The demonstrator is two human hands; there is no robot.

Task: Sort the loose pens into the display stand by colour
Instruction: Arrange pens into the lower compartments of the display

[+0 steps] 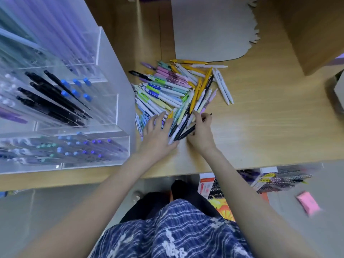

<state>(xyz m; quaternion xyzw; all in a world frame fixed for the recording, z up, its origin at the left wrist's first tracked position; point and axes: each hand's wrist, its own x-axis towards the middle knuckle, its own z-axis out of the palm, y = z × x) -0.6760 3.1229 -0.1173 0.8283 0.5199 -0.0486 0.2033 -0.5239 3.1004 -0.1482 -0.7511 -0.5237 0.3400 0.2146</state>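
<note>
Loosely heaped, the pile of pens (pixel 175 90) lies on the wooden desk (pixel 260 127) just right of the clear acrylic display stand (pixel 111 101); the pens are too many and too tangled to count, in white, yellow, pink, green, blue, purple and black. Two white pens (pixel 223 88) lie side by side at the pile's right edge. At the pile's near end the left hand (pixel 158 135) rests flat on the pens, fingers straight and spread wide. Just right of it, the right hand (pixel 201 131) has its fingers curled round a black pen (pixel 188 132) among others at the pile's near tip. Within the stand, the middle tier holds black pens with blue caps (pixel 55 97), the near tier blue, teal and purple ones (pixel 78 148), and the far tier blurred lilac ones. Beyond the pile lies one grey cardboard sheet (pixel 210 28).
</note>
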